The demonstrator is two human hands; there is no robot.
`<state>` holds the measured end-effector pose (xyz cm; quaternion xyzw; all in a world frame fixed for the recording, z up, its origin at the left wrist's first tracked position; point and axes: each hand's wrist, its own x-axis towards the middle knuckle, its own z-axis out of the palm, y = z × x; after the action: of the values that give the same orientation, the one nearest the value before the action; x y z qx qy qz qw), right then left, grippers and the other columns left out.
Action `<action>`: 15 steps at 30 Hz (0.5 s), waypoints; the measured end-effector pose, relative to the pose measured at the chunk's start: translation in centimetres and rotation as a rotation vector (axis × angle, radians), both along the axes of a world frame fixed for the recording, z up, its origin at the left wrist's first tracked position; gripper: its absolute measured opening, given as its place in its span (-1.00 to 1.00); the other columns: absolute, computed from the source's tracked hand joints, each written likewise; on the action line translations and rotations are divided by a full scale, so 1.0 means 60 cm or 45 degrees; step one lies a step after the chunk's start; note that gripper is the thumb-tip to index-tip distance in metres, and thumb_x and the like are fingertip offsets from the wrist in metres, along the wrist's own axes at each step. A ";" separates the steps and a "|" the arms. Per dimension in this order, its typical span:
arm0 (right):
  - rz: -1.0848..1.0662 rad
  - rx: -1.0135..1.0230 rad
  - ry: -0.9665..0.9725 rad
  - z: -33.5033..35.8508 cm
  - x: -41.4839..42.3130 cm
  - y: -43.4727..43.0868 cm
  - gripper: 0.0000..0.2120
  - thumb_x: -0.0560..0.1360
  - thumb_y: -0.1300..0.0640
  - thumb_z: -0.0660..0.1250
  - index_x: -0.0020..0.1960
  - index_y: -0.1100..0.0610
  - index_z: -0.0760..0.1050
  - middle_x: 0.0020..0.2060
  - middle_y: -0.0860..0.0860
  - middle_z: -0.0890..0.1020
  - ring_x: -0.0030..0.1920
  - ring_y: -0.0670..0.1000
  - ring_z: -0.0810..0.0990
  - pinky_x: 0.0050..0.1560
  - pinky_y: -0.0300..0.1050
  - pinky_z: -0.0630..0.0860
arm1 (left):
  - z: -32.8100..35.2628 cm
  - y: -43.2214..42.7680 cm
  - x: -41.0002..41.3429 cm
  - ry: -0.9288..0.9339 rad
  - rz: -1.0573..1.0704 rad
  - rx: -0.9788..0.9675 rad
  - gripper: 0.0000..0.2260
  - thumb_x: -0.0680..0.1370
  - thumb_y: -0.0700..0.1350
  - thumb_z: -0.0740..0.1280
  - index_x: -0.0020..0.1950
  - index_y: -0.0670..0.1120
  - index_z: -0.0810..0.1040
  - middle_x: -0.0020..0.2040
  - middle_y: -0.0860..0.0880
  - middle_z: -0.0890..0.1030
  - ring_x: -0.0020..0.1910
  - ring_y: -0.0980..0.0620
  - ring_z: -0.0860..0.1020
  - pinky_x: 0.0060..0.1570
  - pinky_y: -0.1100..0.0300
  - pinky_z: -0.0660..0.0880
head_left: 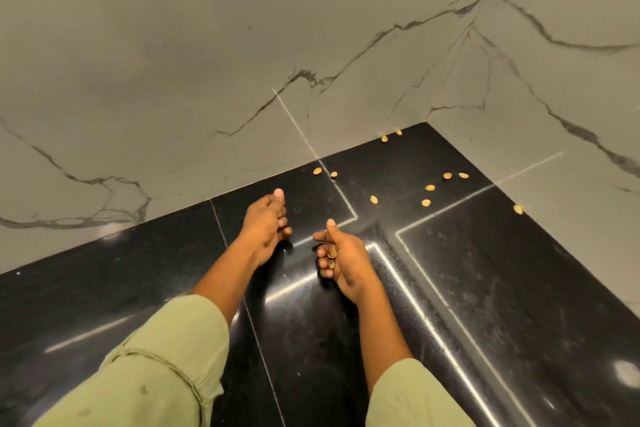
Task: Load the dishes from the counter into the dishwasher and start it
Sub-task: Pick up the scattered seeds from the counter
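Cupping shells (331, 252), right hand (347, 262) fingers curled; left hand (264, 229) loosely curled over counter (485, 270), contents unclear.

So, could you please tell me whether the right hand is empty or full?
Not empty: the right hand curls its fingers round several small brown shells; other shells lie loose on the black counter.

Loose pale-green sleeves (412, 399) are worn, ended at the forearms. The left sleeve (149, 340) is crossed by a puckered stitched seam (173, 370) (small dark spots (143, 390) are seen nearby).
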<state>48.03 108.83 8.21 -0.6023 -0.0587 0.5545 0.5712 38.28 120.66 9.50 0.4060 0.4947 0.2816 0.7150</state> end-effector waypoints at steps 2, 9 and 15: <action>-0.067 -0.008 0.013 0.001 0.001 -0.009 -0.58 0.63 -0.14 0.19 0.00 0.23 0.52 -0.47 0.03 0.43 -0.53 -0.06 0.33 -0.56 -0.26 0.18 | 0.011 -0.039 0.010 -0.460 0.002 -0.385 -0.68 0.71 -0.02 0.09 -0.23 -0.04 0.36 -0.42 0.02 0.28 -0.49 0.10 0.26 -0.47 0.26 0.34; -0.210 -0.067 -0.067 -0.001 0.026 -0.048 -0.66 0.62 -0.06 0.23 -0.12 0.20 0.50 -0.50 0.01 0.41 -0.54 -0.06 0.31 -0.56 -0.24 0.16 | 0.016 -0.111 0.032 -0.739 0.054 -0.601 -0.69 0.60 -0.06 0.14 -0.34 -0.09 0.39 -0.32 -0.09 0.50 -0.38 0.01 0.49 -0.35 0.18 0.49; -0.402 -0.270 -0.869 -0.004 0.090 -0.021 -0.85 0.48 0.02 0.44 -0.05 0.08 0.57 -0.15 0.01 0.64 -0.12 0.03 0.60 -0.10 -0.08 0.49 | 0.006 -0.122 0.045 -0.668 0.073 -0.594 -0.65 0.62 -0.01 0.16 -0.13 -0.20 0.62 -0.24 -0.12 0.61 -0.33 0.00 0.58 -0.31 0.16 0.56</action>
<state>53.42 107.58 7.95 -0.8094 -0.0942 0.2305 0.5318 40.99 113.32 9.86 0.1314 0.3563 0.2757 0.8830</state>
